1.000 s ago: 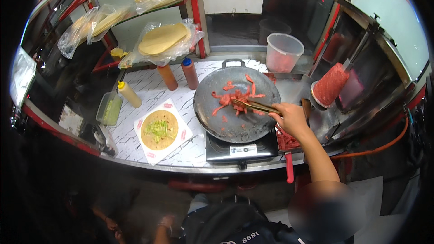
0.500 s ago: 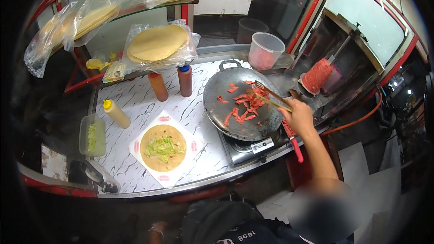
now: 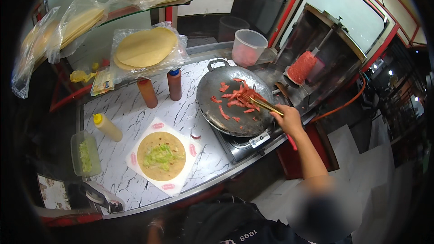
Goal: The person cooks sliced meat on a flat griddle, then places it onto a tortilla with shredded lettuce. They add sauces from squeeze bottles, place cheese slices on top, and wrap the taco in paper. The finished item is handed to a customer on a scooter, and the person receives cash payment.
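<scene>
My right hand (image 3: pixel 290 119) is closed around the brass-coloured tongs (image 3: pixel 270 106) over a wide, dark, round pan (image 3: pixel 244 128). The tongs' tips touch a cluster of red meat strips (image 3: pixel 236 97) in the middle of the pan; a few loose strips lie around it. Left of the pan, a flatbread (image 3: pixel 151 170) lies on white printed paper (image 3: pixel 171 190), topped with shredded lettuce (image 3: pixel 159 156). My left hand (image 3: pixel 156 224) hangs low at the bottom edge, dark and blurred, and its fingers cannot be made out.
A gas stove (image 3: pixel 260 140) supports the pan. Two sauce bottles (image 3: pixel 147 94) and a yellow-capped bottle (image 3: pixel 108 129) stand leftward, near a lettuce tub (image 3: pixel 92 153). Stacked flatbreads (image 3: pixel 147 47) sit behind. A clear bucket (image 3: pixel 249 47) and a meat cone (image 3: pixel 302 68) are at back right.
The tongs have swept the strips into a tighter cluster toward the pan's middle. The view has shifted and turned slightly. A red-handled knife is now mostly hidden behind my right hand and arm.
</scene>
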The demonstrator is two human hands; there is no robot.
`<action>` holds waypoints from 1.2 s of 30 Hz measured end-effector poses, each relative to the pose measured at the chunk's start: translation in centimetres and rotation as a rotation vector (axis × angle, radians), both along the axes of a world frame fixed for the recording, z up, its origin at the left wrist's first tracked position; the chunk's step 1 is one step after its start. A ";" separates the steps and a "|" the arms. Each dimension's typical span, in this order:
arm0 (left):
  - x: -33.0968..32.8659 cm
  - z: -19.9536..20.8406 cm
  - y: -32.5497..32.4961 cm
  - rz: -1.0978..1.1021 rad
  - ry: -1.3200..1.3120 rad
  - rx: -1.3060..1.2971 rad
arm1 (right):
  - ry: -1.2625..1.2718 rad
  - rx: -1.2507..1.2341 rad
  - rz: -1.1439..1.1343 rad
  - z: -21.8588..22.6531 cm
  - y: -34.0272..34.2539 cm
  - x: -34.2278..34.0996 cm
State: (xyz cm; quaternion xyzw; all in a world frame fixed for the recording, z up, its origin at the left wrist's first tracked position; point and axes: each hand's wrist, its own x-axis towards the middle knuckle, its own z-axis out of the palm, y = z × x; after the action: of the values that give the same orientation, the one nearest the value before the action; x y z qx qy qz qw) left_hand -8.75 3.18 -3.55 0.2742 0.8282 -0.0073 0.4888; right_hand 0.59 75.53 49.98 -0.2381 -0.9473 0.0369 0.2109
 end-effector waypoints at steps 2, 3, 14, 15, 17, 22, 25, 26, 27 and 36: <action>-0.3 0.1 0.5 0.020 -0.014 -0.001 | 0.079 0.001 -0.021 0.7 2.4 0.6; -0.1 0.1 1.0 0.029 -0.021 -0.004 | 0.117 -0.006 -0.038 0.7 3.6 0.7; 3.3 10.3 1.7 -0.331 -0.329 0.506 | -0.022 -0.304 0.193 1.6 2.0 3.5; 1.7 16.9 6.4 0.530 -0.818 0.381 | -0.017 -0.254 0.137 1.7 2.0 3.9; -2.1 35.1 15.7 0.391 -0.641 0.341 | 0.020 -0.227 0.082 1.1 2.9 3.0; -7.2 46.1 30.3 0.178 0.189 0.761 | 0.078 -0.179 0.407 0.8 3.7 0.6; -10.6 43.7 40.3 0.046 0.774 0.712 | 0.128 -0.146 0.421 -1.1 5.8 0.2; -11.6 42.4 43.1 -0.053 0.938 0.701 | 0.196 -0.160 0.431 -0.9 6.4 0.4; -12.5 41.3 45.2 -0.133 1.017 0.606 | 0.258 -0.171 0.428 -0.5 7.2 1.0; -5.2 47.1 40.0 0.518 0.365 0.798 | 0.361 -0.378 0.278 1.6 9.8 14.1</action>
State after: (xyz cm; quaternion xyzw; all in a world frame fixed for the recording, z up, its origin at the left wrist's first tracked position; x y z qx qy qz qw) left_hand -14.00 43.21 43.60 0.2193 0.8791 0.3834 0.1791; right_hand 14.73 85.37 51.55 -0.1309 -0.8943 0.2829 0.3211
